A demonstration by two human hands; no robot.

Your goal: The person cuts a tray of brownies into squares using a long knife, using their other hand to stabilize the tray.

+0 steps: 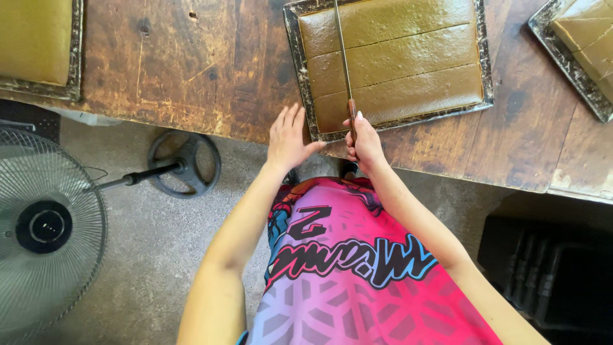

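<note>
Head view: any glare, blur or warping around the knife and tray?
Head view: sharp overall; soft sheen on the slab, no harsh glare; knife blade crisp; right hand and left hand evenly lit; wide-angle bowing at the table edge; fan slightly stretched.

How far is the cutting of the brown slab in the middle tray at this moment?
Done: two long cuts already cross the brown slab from side to side, making three strips. In hand: the right hand holds the knife lengthwise near the slab's left side, while the left hand rests flat at the tray corner. Left: no crosswise cut shows yet to the right of the blade.
</note>
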